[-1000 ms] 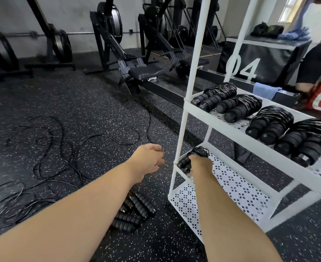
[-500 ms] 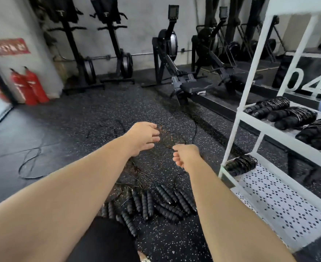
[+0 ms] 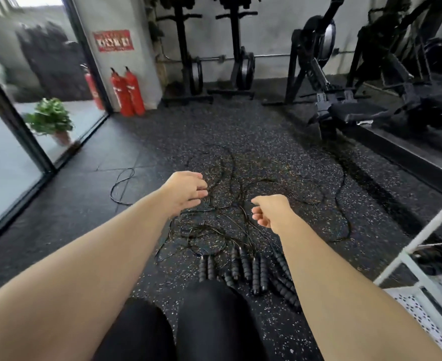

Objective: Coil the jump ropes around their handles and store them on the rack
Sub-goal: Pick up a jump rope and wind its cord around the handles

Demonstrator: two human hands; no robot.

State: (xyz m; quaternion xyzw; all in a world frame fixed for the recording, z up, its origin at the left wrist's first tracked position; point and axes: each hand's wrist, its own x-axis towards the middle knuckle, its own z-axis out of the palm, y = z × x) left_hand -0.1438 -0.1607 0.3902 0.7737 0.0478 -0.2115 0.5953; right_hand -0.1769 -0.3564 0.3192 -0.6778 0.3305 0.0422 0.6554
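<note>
Several black ribbed jump rope handles lie in a row on the speckled rubber floor in front of my knees. Their thin black cords spread in a tangle beyond them. My left hand hovers above the cords with fingers loosely curled, holding nothing. My right hand hangs beside it, fingers loosely curled and empty, above the handles. The white rack stands at the right edge, with one coiled rope on its lower perforated shelf.
Rowing machines stand at the back right. A barbell with plates and red fire extinguishers line the back wall. A glass door and a potted plant are at the left. My black-clad knees fill the lower middle.
My right hand let go of the coiled rope on the rack's lower shelf and drew back. The view swung left from the rack to the ropes on the floor. Both hands are empty.
</note>
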